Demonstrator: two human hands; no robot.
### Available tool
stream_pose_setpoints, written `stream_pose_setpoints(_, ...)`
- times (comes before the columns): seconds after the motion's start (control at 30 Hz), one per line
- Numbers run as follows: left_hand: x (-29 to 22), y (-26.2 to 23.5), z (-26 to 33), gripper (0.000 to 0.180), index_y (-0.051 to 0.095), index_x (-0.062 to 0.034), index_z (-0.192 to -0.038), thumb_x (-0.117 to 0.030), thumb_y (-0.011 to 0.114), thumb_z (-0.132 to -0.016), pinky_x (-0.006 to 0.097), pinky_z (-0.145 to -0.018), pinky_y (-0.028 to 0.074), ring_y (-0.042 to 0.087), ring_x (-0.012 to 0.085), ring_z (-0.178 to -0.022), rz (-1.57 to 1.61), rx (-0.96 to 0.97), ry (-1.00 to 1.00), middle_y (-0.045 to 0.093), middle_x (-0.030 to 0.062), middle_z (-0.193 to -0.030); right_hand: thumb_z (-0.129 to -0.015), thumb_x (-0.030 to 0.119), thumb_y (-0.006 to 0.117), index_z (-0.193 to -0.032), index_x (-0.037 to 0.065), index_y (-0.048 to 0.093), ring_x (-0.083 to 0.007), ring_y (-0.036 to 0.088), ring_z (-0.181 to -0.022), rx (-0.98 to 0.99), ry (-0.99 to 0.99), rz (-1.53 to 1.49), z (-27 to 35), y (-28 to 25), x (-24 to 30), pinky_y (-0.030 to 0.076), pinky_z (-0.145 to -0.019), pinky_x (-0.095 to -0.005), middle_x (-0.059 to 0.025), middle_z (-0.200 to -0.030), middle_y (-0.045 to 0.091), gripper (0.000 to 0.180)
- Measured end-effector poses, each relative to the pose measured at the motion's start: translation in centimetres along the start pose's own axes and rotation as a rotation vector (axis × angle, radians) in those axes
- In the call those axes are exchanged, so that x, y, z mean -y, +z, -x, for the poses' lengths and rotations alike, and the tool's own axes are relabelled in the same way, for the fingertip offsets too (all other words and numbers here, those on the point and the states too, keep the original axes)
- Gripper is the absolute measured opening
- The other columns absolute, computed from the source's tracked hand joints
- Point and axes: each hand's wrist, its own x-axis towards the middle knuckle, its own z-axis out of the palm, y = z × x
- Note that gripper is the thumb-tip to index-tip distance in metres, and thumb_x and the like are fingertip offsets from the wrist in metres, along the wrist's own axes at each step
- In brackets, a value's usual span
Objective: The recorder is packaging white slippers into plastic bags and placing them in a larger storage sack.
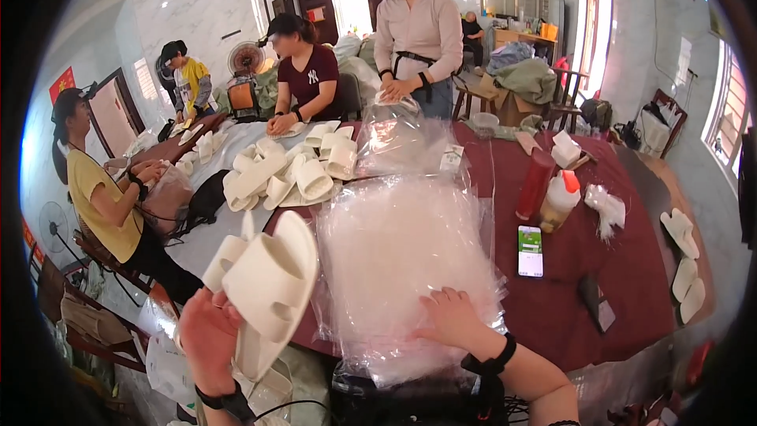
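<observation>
While the left hand (206,335) gripped two white slippers (264,284) above the counter (623,268) edge, the right hand (451,317) lay open on the bags (402,256); pinching only the top bag would have separated it cleanly

A small packing workshop is shown: white foam slippers (276,177) and clear plastic bags (402,252) heaped on a maroon-covered table (623,268), workers seated around
</observation>
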Motion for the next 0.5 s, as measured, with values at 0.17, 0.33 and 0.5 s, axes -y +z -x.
stream_pose_setpoints(0.17, 4.9, 5.1, -1.0, 0.050, 0.046, 0.0004, -0.137, -0.024, 0.052, -0.094, 0.041, -0.104, 0.046, 0.058, 0.0321, -0.118, 0.020, 0.051, -0.108, 0.056, 0.0186, -0.130, -0.082, 0.051, 0.068, -0.139, 0.006, 0.047, -0.0373, 0.041, -0.134, -0.119, 0.064, 0.050, -5.1, 1.2, -2.9, 0.033, -0.108, -0.0542, -0.0178, -0.141, 0.047, 0.075)
stream_pose_setpoints(0.33, 12.1, 7.8, -4.6, 0.024, 0.057, 0.0031, -0.114, -0.010, 0.054, -0.094, 0.050, -0.113, 0.037, 0.054, 0.0326, -0.119, 0.284, 0.028, -0.198, 0.061, 0.0176, -0.120, -0.084, 0.043, 0.069, -0.140, 0.005, 0.045, -0.0376, 0.038, -0.136, -0.355, 0.026, -0.080, -5.8, 1.4, -4.1, 0.032, -0.110, -0.0527, -0.0185, -0.144, 0.044, 0.072)
stream_pose_setpoints(0.5, 19.0, 9.4, -9.2, 0.022, 0.054, 0.0037, -0.113, -0.007, 0.055, -0.093, 0.045, -0.113, 0.040, 0.055, 0.0300, -0.119, 0.369, -0.075, -0.136, 0.061, 0.0156, -0.115, -0.085, 0.034, 0.069, -0.114, 0.006, 0.067, -0.0339, 0.055, -0.118, -0.379, 0.162, -0.287, -0.4, -1.2, -3.8, 0.042, -0.099, -0.0467, -0.0143, -0.122, 0.063, 0.040)
